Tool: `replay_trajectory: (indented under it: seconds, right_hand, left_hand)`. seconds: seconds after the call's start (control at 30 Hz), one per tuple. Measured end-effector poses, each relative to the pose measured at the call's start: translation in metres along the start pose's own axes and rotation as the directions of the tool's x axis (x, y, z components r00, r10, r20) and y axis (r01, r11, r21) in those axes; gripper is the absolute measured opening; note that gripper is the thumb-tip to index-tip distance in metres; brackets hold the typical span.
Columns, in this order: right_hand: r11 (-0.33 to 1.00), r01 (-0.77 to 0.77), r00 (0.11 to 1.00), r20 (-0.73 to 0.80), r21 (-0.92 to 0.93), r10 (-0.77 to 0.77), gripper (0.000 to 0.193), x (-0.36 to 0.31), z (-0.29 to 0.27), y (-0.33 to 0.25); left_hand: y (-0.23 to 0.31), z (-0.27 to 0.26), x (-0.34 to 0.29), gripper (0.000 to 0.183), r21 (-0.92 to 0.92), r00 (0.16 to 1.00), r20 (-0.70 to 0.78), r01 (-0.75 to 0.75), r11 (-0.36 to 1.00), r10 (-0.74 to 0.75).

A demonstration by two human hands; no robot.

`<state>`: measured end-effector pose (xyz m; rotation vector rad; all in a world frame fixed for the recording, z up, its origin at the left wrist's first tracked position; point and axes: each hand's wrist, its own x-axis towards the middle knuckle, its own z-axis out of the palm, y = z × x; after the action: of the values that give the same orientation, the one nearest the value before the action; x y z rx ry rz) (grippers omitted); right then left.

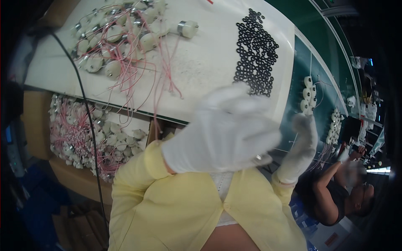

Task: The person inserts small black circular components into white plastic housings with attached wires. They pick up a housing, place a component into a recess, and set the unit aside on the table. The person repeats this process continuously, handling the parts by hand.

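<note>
My left hand (pixel 226 134), in a white glove, is above the near edge of the white table, its fingers curled and blurred. A small shiny metal tip (pixel 258 158) pokes out beneath those fingers; the rest of that thing is hidden. My right hand (pixel 302 144), also gloved, reaches toward the green surface on the right. Its blurred fingertips are at the near end of a cluster of small round white motors (pixel 308 94) with black pieces on top; whether they grip one cannot be made out. Many small black rings (pixel 255 54) lie in a patch beyond my left hand.
White motors with pink wires (pixel 113 46) are heaped at the table's far left; one motor (pixel 188 29) lies apart. A cardboard box (pixel 37 125) of more motors is below. A black cable (pixel 86 100) hangs across the left. Another person (pixel 335 188) sits at right, near more motors (pixel 334 127).
</note>
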<state>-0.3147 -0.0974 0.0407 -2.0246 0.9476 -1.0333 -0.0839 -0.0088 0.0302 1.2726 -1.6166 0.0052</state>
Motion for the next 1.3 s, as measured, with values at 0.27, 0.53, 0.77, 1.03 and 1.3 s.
replay_trajectory:
  seconds: [0.27, 0.53, 0.77, 1.03, 1.3]
  right_hand:
    - [-0.144, -0.444, 0.824, 0.466, 0.884, 0.322, 0.087, 0.004, 0.056, -0.016]
    - [-0.031, -0.632, 0.774, 0.633, 0.774, 0.025, 0.069, 0.032, 0.055, -0.012]
    - [0.797, -0.593, 0.765, 0.391, 0.114, 0.513, 0.037, 0.048, 0.011, 0.001]
    - [0.931, -0.312, 0.882, 0.307, -0.190, 0.358, 0.038, 0.054, 0.004, 0.020]
    - [0.913, 0.028, 0.912, 0.385, -0.406, 0.144, 0.036, 0.066, 0.013, 0.010]
  left_hand:
    - [0.006, 0.038, 0.028, 0.028, 0.094, 0.922, -0.383, -0.027, 0.995, 0.062]
    - [-0.086, -0.029, 0.052, 0.020, 0.550, 0.963, -0.265, 0.107, 0.828, 0.052]
    - [-0.106, -0.037, 0.032, 0.012, 0.830, 0.995, 0.009, 0.050, 0.556, -0.104]
    - [-0.059, -0.035, 0.000, 0.024, 0.670, 0.986, 0.007, 0.121, 0.732, -0.169]
    - [-0.046, -0.023, -0.017, 0.036, 0.588, 0.939, -0.005, 0.280, 0.759, -0.343]
